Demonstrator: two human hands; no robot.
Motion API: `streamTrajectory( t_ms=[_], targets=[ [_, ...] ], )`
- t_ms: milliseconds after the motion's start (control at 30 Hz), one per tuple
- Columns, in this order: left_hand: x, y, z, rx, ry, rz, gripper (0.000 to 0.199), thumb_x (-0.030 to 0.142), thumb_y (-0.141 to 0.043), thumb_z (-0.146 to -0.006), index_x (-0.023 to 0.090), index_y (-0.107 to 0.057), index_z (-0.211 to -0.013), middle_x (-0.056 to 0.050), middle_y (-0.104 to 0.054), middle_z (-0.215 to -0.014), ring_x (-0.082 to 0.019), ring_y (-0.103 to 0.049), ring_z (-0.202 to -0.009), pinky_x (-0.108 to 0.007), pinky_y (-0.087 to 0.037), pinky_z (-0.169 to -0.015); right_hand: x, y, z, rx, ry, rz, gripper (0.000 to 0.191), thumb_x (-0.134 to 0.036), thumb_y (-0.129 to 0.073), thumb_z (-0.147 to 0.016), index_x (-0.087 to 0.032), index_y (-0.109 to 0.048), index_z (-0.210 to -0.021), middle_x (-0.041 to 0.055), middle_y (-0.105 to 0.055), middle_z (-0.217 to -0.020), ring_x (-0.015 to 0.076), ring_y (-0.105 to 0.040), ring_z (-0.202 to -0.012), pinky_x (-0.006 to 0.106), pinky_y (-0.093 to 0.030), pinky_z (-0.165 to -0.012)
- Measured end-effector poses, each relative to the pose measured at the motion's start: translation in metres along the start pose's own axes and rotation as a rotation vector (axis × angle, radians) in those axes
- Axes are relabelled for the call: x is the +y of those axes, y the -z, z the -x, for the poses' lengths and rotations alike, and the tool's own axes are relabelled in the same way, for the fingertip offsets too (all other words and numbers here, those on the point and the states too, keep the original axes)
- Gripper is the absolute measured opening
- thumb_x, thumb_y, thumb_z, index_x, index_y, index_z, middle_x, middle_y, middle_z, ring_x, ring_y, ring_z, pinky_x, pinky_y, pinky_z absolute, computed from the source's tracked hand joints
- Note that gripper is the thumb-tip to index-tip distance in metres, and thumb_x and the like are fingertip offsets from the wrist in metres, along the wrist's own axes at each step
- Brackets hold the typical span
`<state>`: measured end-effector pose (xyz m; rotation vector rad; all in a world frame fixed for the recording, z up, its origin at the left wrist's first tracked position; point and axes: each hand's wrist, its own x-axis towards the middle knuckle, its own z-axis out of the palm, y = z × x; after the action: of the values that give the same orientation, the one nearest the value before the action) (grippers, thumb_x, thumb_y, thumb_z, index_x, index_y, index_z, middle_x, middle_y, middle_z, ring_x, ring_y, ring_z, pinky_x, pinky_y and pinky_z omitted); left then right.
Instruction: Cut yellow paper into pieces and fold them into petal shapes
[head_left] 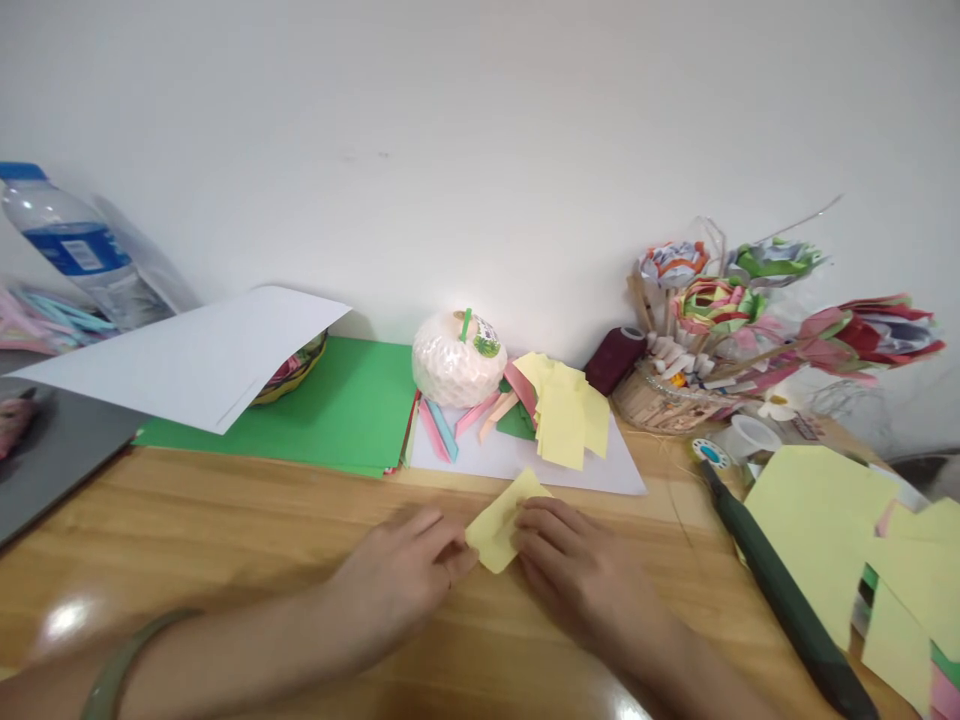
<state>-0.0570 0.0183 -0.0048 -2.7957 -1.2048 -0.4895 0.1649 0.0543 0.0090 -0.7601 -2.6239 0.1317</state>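
A small yellow paper [496, 528] lies between my hands, low over the wooden table. My left hand [409, 562] has its fingers closed at the paper's left corner. On the right edge, my right hand [564, 548] grips the same paper with its fingers pressed together. Behind it, a stack of yellow paper pieces [564, 410] rests on a white sheet [607, 478], beside folded pink and blue strips [442, 430].
A white foam-wrapped ball [457, 362] stands behind the strips. Green sheets [345, 400] lie left of it, and a bottle [79, 250] leans farther left. Right are paper flowers in a basket [660, 400], a dark green long tool [780, 580] and yellow sheets [814, 520].
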Motion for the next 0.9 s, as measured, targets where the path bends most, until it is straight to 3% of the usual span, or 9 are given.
streamTrajectory(
  t_ms=[100, 267, 400, 633, 900],
  targets=[
    [0.002, -0.006, 0.003, -0.023, 0.035, -0.035, 0.009, 0.014, -0.049, -0.088, 0.017, -0.058, -0.089, 0.001, -0.058, -0.082, -0.015, -0.052, -0.075, -0.024, -0.04, -0.06, -0.007, -0.003, -0.002, 0.001, 0.01, -0.03, 0.015, -0.012, -0.049, -0.083, -0.018, -0.058, -0.094, 0.0056, -0.062, -0.085, 0.0187, -0.057, -0.09, 0.032, -0.049, -0.074],
    [0.007, -0.005, 0.004, -0.083, -0.035, -0.052, 0.01, 0.014, -0.058, -0.083, 0.015, -0.057, -0.093, 0.001, -0.058, -0.085, -0.016, -0.051, -0.077, -0.027, -0.043, -0.065, -0.014, -0.006, -0.004, -0.046, -0.059, -0.154, 0.012, -0.013, -0.047, -0.085, -0.018, -0.056, -0.079, 0.0033, -0.058, -0.078, 0.0154, -0.055, -0.081, 0.027, -0.045, -0.066],
    [0.01, -0.007, 0.005, -0.078, -0.053, -0.044, 0.007, 0.012, -0.052, -0.085, 0.015, -0.056, -0.09, -0.002, -0.057, -0.087, -0.017, -0.05, -0.075, -0.028, -0.043, -0.062, -0.013, -0.006, -0.003, -0.049, -0.146, -0.25, 0.015, -0.014, -0.044, -0.088, -0.018, -0.056, -0.079, 0.0041, -0.056, -0.08, 0.0151, -0.053, -0.078, 0.028, -0.045, -0.066],
    [0.009, -0.011, 0.006, -0.052, -0.108, -0.023, 0.011, 0.012, -0.046, -0.086, 0.014, -0.056, -0.087, -0.007, -0.057, -0.094, -0.02, -0.05, -0.079, -0.031, -0.045, -0.063, -0.012, -0.019, -0.001, 0.085, -0.32, -0.316, 0.012, -0.013, -0.049, -0.084, -0.019, -0.054, -0.075, 0.0058, -0.052, -0.094, 0.0153, -0.053, -0.086, 0.029, -0.046, -0.072],
    [0.01, -0.008, 0.004, -0.026, -0.11, -0.022, 0.016, 0.014, -0.045, -0.086, 0.011, -0.057, -0.097, -0.009, -0.058, -0.09, -0.02, -0.051, -0.077, -0.032, -0.045, -0.063, -0.012, -0.022, -0.005, 0.083, -0.36, -0.312, 0.014, -0.013, -0.048, -0.084, -0.019, -0.05, -0.072, 0.0043, -0.05, -0.088, 0.015, -0.051, -0.081, 0.029, -0.046, -0.068]
  ],
)
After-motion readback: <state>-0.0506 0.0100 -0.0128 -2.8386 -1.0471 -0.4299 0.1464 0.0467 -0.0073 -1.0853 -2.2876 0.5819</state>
